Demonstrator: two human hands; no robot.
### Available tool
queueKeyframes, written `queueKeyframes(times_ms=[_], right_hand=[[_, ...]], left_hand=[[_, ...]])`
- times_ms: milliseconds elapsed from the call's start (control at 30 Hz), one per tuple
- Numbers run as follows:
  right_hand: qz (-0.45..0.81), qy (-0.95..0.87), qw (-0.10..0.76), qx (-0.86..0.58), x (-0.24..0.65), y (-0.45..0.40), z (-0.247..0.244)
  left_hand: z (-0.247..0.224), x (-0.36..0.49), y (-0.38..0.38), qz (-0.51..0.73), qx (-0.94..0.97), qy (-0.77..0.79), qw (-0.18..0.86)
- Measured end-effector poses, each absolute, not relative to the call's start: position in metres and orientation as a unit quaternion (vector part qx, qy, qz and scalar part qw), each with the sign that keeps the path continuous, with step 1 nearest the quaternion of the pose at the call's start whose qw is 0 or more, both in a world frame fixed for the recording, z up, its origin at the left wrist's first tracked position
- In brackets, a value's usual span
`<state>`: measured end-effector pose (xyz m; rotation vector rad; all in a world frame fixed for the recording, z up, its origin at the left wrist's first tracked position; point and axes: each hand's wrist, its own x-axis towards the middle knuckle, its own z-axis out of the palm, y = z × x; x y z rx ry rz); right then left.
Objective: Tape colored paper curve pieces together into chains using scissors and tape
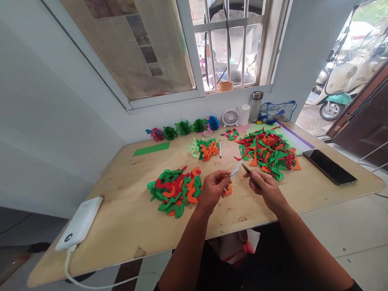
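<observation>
My left hand [214,190] pinches a thin white strip [235,171], possibly paper, at the middle of the wooden table [130,214]. My right hand [263,188] grips a narrow dark tool [246,169], perhaps tweezers, whose tip points at the strip, a small gap apart. A curved orange cut-out [228,190] lies partly under my left hand. To its left is a heap of green, red and orange curved cut-outs [175,192]. A larger heap of angular cut-outs [268,151] lies beyond my right hand.
A small orange-and-green pile [204,148] and a pen [220,148] lie mid-table. Green and red paper flowers [183,127] line the back, near a small white fan [230,117] and a steel flask [256,106]. A phone [330,166] and a white power bank [79,223] lie near the table's edges.
</observation>
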<state>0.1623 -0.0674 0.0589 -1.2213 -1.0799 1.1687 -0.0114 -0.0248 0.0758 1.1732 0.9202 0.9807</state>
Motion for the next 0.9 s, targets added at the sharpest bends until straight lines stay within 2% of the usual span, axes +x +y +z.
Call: queueKeyframes(times_ms=[433,900], right_hand=[[0.476,-0.487,0.533,-0.502,0.1598,-0.0669,0.0636],[0.407,-0.523,0.537,-0.522,0.1566,-0.0668,0.0652]], left_hand=[[0.0778,-0.0154,-0.0268,0.368,0.542,0.406,0.637],[0.0815,-0.0165,-0.0298,0.371,0.543,0.41,0.632]])
